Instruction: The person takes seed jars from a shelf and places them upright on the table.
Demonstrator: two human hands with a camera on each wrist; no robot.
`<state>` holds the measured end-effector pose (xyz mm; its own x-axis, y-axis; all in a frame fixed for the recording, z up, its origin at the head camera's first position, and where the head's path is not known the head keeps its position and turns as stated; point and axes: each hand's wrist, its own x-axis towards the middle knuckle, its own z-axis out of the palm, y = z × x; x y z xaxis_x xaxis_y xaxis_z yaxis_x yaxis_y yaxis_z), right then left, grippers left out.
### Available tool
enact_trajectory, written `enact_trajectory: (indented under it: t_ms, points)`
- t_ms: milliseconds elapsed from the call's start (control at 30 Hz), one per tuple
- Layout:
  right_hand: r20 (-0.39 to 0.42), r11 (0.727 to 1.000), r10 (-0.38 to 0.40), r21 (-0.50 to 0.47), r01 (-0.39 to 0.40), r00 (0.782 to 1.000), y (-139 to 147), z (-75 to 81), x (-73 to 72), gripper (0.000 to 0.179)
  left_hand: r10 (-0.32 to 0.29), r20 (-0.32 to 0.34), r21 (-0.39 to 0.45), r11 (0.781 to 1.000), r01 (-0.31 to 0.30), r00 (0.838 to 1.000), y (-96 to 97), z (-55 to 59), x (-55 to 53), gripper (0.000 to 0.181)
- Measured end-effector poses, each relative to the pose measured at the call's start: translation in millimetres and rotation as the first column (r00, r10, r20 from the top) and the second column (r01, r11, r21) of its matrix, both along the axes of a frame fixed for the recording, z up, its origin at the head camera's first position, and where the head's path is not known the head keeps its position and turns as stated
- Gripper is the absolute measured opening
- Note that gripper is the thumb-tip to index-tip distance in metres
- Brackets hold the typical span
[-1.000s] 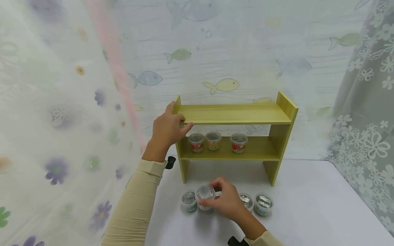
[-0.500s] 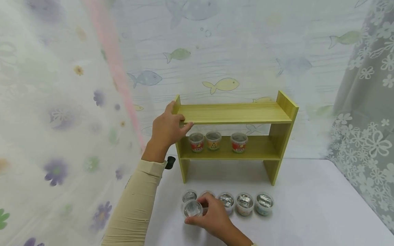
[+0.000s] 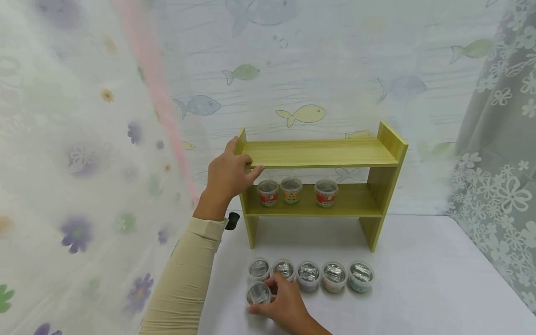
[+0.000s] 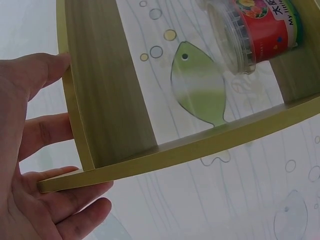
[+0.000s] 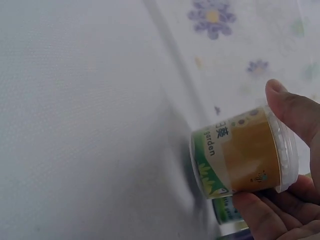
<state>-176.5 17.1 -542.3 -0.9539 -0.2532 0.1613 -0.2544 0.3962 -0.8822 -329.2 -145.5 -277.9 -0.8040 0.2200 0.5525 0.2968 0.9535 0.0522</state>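
My left hand (image 3: 228, 174) grips the upper left corner of a yellow-green wooden shelf (image 3: 318, 153). In the left wrist view, the fingers of the left hand (image 4: 37, 135) lie on both sides of the board's edge. My right hand (image 3: 284, 302) holds a small plastic cup (image 3: 258, 294) between thumb and fingers, in front of the row's left end. The right wrist view shows this cup (image 5: 240, 155) with an orange and green label and a clear rim. Whether its base touches the table cannot be seen clearly.
Several similar cups with silvery contents stand in a row before the shelf, from the leftmost cup (image 3: 259, 269) to the rightmost cup (image 3: 361, 277). On the middle board are two red-labelled cups, one at left (image 3: 268, 193), one at right (image 3: 325, 193), and a yellow-labelled cup (image 3: 291, 190). White cloth covers the table (image 3: 431, 270).
My right hand has brought the held cup left and toward me, from over the row to in front of its left end. The left hand stays at the shelf corner.
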Motion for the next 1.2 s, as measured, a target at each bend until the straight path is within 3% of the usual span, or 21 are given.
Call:
enact_trajectory:
  t_ms: [533,867,1200]
  points:
    - [-0.062,0.999,-0.049,-0.011,0.049,0.997,-5,-12.0,0.2,0.064,-0.004,0.007,0.015,1.000,0.004,1.000,1.3,0.5,1.7,0.048]
    - [-0.037,0.999,0.001,0.048,0.001,0.999,-5,-8.7,-0.4,0.070,-0.019,-0.010,0.015,1.000,0.019,1.000,1.0,-0.3,2.5,0.047]
    - [-0.015,0.997,0.001,0.081,0.000,1.000,-5,-7.0,0.4,0.070,-0.016,-0.013,0.024,1.000,0.016,1.000,0.2,-1.9,2.3,0.046]
